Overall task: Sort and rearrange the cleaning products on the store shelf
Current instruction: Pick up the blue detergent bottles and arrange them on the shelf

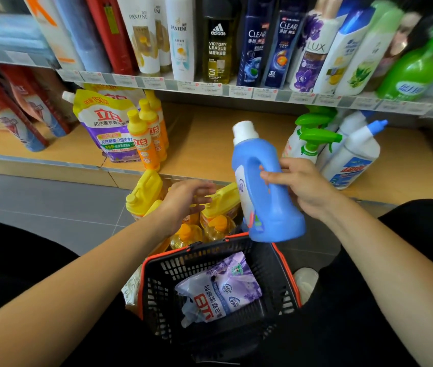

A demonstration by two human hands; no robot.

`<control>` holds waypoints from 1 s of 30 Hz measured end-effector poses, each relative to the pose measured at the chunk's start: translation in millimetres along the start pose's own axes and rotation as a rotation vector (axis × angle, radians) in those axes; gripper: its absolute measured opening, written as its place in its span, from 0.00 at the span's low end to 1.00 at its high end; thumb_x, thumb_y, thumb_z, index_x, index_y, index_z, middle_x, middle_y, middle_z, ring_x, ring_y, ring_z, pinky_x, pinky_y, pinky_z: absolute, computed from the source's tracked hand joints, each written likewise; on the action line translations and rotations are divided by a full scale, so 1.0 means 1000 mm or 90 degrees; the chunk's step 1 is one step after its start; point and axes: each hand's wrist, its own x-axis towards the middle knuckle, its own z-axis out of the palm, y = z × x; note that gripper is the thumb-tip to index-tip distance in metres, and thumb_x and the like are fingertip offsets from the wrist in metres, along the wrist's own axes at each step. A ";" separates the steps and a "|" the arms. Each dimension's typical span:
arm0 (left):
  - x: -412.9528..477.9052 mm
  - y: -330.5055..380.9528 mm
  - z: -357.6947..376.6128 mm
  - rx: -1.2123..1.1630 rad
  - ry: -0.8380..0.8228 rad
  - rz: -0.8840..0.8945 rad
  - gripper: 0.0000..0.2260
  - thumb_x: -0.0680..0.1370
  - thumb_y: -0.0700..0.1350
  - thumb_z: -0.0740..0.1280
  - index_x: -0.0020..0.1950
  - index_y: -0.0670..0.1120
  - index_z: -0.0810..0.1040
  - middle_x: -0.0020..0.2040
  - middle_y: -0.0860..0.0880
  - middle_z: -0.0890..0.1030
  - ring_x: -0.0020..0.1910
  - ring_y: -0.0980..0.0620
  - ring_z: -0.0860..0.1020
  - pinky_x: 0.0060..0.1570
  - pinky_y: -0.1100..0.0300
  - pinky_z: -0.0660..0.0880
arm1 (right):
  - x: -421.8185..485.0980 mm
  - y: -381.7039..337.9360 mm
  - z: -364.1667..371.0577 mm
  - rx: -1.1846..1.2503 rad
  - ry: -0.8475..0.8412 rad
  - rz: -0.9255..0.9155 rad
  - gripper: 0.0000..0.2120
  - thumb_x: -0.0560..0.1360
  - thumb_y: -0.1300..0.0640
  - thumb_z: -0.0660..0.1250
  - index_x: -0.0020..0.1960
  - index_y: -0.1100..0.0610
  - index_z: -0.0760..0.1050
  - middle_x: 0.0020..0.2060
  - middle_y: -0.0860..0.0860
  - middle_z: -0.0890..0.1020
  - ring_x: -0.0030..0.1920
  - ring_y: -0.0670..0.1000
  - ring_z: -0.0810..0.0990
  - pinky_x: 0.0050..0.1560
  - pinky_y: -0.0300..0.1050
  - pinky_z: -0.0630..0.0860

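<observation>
Two store shelves across the far side: upper shelf point(199, 87) packed with shampoo bottles, lower shelf point(204, 144) of bare wood in the middle, probably kept free for the incoming products. On the lower shelf, far left, a purple refill pouch point(104, 128) and a row of orange bottles point(145, 139); far right, white spray bottles point(308, 139) with green triggers beside a white cleaner bottle point(355, 154) with blue nozzle.

Near, on the floor, a black basket point(218, 295) with orange rim, holding one lavender pouch point(220, 287) lying flat. Just beyond it, yellow jugs point(146, 192) and small yellow bottles, apparently waiting for sorting.

Above the basket's far edge, the blue detergent bottle point(265, 192), tilted, white cap toward the shelf, gripped by the handle in the right hand point(302, 184), fingers curled closed around it; likely on the way to the free middle space. Left hand point(186, 200) loosely spread, holding nothing, hovering over the yellow jugs.
</observation>
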 end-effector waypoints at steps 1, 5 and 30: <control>0.003 0.001 0.002 -0.003 0.009 0.007 0.12 0.79 0.51 0.68 0.58 0.47 0.83 0.54 0.49 0.87 0.51 0.50 0.83 0.46 0.57 0.77 | -0.001 0.001 -0.004 -0.051 -0.015 -0.022 0.03 0.73 0.64 0.74 0.45 0.58 0.82 0.35 0.49 0.84 0.36 0.47 0.81 0.38 0.40 0.77; 0.014 0.010 0.012 -0.040 -0.014 0.035 0.18 0.78 0.55 0.70 0.66 0.49 0.77 0.57 0.51 0.83 0.56 0.50 0.81 0.51 0.54 0.77 | -0.003 0.005 -0.017 -0.278 -0.050 -0.121 0.04 0.72 0.62 0.76 0.41 0.57 0.82 0.29 0.45 0.79 0.32 0.42 0.74 0.35 0.42 0.68; 0.099 0.104 0.073 0.297 0.012 0.477 0.28 0.69 0.52 0.80 0.66 0.46 0.76 0.62 0.50 0.82 0.63 0.50 0.79 0.62 0.41 0.76 | 0.098 0.003 -0.065 -0.462 0.113 -0.104 0.20 0.65 0.55 0.82 0.50 0.61 0.78 0.47 0.57 0.83 0.49 0.58 0.82 0.49 0.57 0.79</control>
